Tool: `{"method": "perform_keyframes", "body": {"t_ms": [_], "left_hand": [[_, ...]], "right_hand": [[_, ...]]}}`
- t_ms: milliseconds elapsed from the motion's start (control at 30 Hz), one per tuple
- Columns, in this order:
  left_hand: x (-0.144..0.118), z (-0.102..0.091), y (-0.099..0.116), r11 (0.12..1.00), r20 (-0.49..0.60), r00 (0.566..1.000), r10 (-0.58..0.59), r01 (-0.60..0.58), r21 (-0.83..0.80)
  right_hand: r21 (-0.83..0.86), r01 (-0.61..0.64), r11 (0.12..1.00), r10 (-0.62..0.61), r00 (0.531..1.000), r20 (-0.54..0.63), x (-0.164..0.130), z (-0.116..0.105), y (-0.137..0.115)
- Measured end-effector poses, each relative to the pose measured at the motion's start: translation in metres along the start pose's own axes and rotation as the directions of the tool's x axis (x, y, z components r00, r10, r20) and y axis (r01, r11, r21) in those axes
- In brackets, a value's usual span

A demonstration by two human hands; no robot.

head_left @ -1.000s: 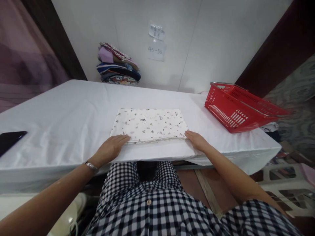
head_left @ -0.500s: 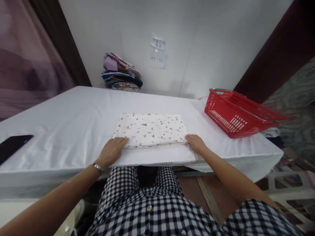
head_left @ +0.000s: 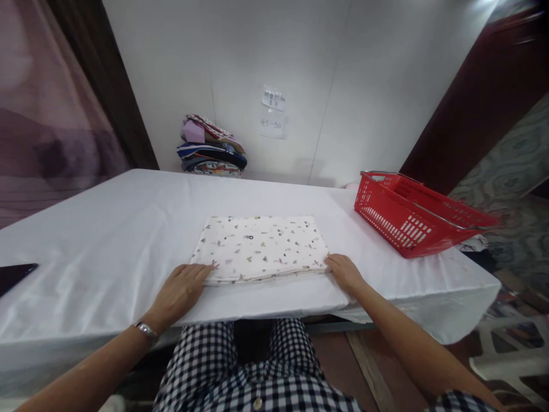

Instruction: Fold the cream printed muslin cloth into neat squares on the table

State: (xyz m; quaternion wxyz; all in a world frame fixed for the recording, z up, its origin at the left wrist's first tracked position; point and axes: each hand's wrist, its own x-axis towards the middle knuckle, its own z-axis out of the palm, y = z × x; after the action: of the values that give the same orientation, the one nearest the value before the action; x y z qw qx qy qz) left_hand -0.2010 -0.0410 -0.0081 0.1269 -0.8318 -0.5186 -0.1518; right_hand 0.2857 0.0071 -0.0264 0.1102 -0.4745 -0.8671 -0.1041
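A folded white cloth printed with small figures lies flat on the white-covered table, its layered folded edge facing me. At its near left corner is my left hand, fingers together over the edge and closed on it; the thumb is hidden. My right hand grips the near right corner in the same way, with its thumb out of sight.
A red plastic basket stands on the table at right. Against the back wall sits a pile of folded fabrics. A dark phone-like slab lies at the left edge, and a white plastic stool is at lower right.
The view has tilted up, so everything sits lower in the picture. My left hand has shifted slightly outward at the cloth's left corner; the cloth stays flat.
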Motion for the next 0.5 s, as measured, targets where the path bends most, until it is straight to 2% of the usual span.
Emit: {"method": "perform_keyframes", "body": {"t_ms": [67,167,233,300,333,400,467,500], "left_hand": [[0.001,-0.002,-0.003,1.0,0.002,1.0,0.013,-0.013,-0.014],[0.007,-0.008,-0.011,0.999,-0.053,0.999,0.001,-0.004,-0.048],[0.016,-0.018,-0.018,0.995,-0.114,0.992,-0.061,0.051,-0.087],[0.031,-0.038,-0.026,0.98,-0.182,0.969,-0.164,0.139,-0.143],[0.04,-0.051,-0.029,0.967,-0.224,0.949,-0.222,0.185,-0.173],[0.061,-0.082,-0.034,0.916,-0.307,0.874,-0.377,0.302,-0.265],[0.084,-0.118,-0.033,0.841,-0.382,0.754,-0.535,0.428,-0.332],[0.096,-0.135,-0.032,0.79,-0.373,0.702,-0.607,0.48,-0.382]], "right_hand": [[0.072,-0.036,0.997,0.039,0.999,-0.036,0.0,0.002,0.003],[0.26,-0.113,0.959,0.16,0.973,-0.167,0.006,-0.005,0.009],[0.413,-0.133,0.901,0.253,0.934,-0.251,0.016,-0.02,0.013],[0.541,-0.127,0.831,0.334,0.892,-0.305,0.031,-0.044,0.017],[0.582,-0.123,0.804,0.374,0.866,-0.333,0.04,-0.059,0.019],[0.655,-0.099,0.749,0.46,0.79,-0.406,0.06,-0.09,0.023],[0.749,-0.016,0.663,0.525,0.723,-0.449,0.082,-0.12,0.029],[0.78,0.038,0.625,0.546,0.692,-0.472,0.093,-0.133,0.032]]}}
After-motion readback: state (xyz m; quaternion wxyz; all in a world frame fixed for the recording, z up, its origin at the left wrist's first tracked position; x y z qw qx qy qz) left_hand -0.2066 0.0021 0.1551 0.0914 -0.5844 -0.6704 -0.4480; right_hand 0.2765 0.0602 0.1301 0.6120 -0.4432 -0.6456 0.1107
